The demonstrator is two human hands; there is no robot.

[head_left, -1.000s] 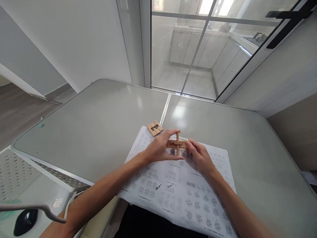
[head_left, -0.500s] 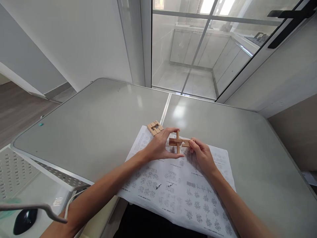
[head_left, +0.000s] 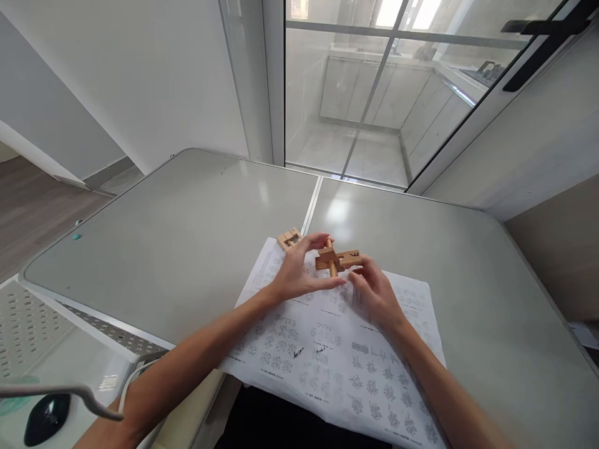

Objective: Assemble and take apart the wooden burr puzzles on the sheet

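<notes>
Between the thumb and fingertips of my left hand (head_left: 299, 269) is a wooden interlocking puzzle (head_left: 331, 258), gripped by the two ends of its round rod. Several light-brown pieces cross at the rod. A flat piece with a dark mark on it sticks out to the right. My right hand (head_left: 378, 292) is at this flat piece's right end, its fingertips against the wood and its thumb lower down; part of the contact is hidden. Beyond my left hand, a square wooden block puzzle (head_left: 289, 238) rests at the top of the printed sheet (head_left: 322, 374), partly covered by that hand.
The grey folding table (head_left: 187, 243) has a metal seam running away from me. A small teal bit (head_left: 77, 237) lies near its left edge. At lower left are a black computer mouse (head_left: 47, 419) and a grey cable (head_left: 70, 391). A glass door (head_left: 355, 93) stands behind the table.
The puzzle has turned and tilted in my hands, so the flat piece's marked face now shows. My right thumb has moved down off that face. The left hand keeps its grip on the rod.
</notes>
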